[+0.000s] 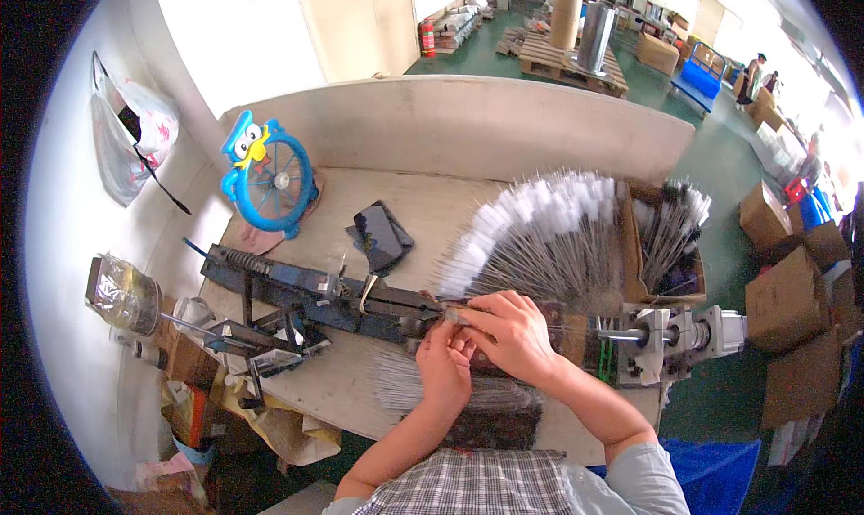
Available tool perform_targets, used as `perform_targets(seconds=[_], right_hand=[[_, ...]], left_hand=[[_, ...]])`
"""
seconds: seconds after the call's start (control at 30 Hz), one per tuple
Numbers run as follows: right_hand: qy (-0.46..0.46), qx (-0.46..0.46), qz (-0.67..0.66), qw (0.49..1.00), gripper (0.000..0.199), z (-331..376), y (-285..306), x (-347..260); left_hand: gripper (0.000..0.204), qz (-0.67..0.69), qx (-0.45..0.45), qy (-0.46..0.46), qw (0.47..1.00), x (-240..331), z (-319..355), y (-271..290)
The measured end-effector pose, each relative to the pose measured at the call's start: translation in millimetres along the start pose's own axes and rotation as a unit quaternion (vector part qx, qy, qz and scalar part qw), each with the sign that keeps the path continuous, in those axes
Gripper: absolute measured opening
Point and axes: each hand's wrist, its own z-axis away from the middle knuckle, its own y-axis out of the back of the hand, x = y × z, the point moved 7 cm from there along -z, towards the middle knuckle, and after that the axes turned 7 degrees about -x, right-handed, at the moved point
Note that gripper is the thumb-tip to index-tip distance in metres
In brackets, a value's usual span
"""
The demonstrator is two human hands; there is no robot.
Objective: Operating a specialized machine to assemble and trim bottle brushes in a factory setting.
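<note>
Left hand (443, 367) and right hand (509, 331) meet beside dark machine (396, 301); fingers curled, can't tell gap or hold. Likely aligning; next needs steady placement.

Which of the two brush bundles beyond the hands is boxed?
The smaller, right-side bundle, inside the cardboard box; the larger white-tipped fan spreads outside, to its left.
</note>
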Motion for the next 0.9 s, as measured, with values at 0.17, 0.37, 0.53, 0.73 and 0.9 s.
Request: perform_targets(seconds=[0.17,0.37,0.53,0.73,0.9], right_hand=[[-0.001,0.007,0.011,1.000,0.023,2,2,1],[0.005,0.011,0.019,1.000,0.025,2,2,-1],[-0.018,0.033,0.020,0.999,0.028,2,-5,-3],[-0.020,0.058,0.058,0.996,0.027,6,2,-5],[-0.007,0.046,0.062,0.997,0.025,8,0,-2]], left_hand=[[0.004,-0.008,0.005,-0.005,1.000,3,2,-8],[0.004,-0.005,-0.016,-0.008,1.000,3,2,-9],[0.011,-0.033,0.002,-0.011,0.999,5,6,-14],[0.003,-0.059,0.003,-0.009,0.998,5,6,-19],[0.007,-0.069,0.026,-0.018,0.997,6,4,-16]])
